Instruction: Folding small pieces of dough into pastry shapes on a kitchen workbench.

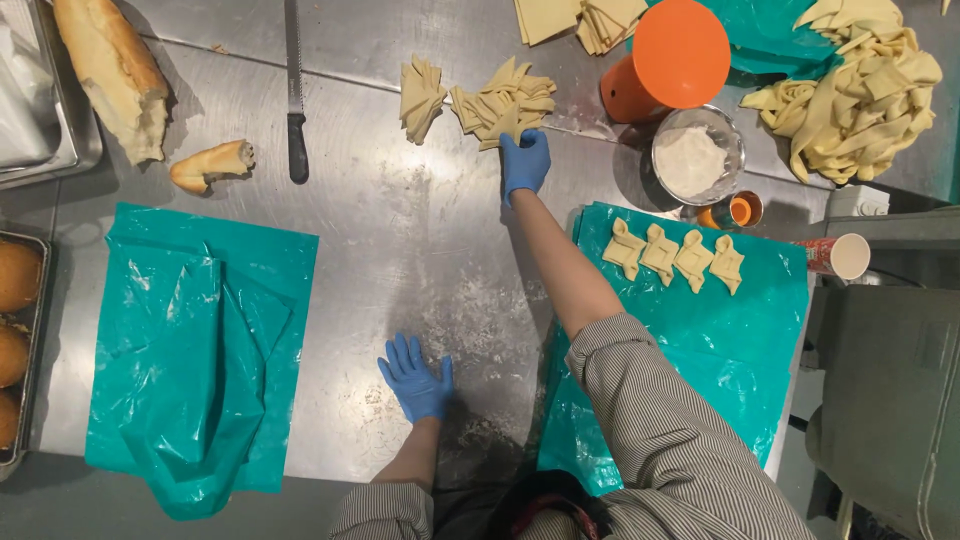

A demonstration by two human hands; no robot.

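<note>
Flour fills the small steel bowl (697, 157) beside an upturned orange container (668, 62); browned buns sit in a tray (20, 330) at the left edge. Right hand (524, 162), blue-gloved, reaches far forward and pinches the near edge of the folded dough squares (505, 103). Left hand (416, 378) rests flat and spread on the floured steel table (400, 240), well apart from them.

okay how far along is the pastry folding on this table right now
Done: four folded dough pieces lie in a row on the right teal sheet. In hand: the right hand reaches into the pile of dough squares; the left hand rests flat on the steel table. Left: that pile, and the left teal sheet holds no pastry.
</note>
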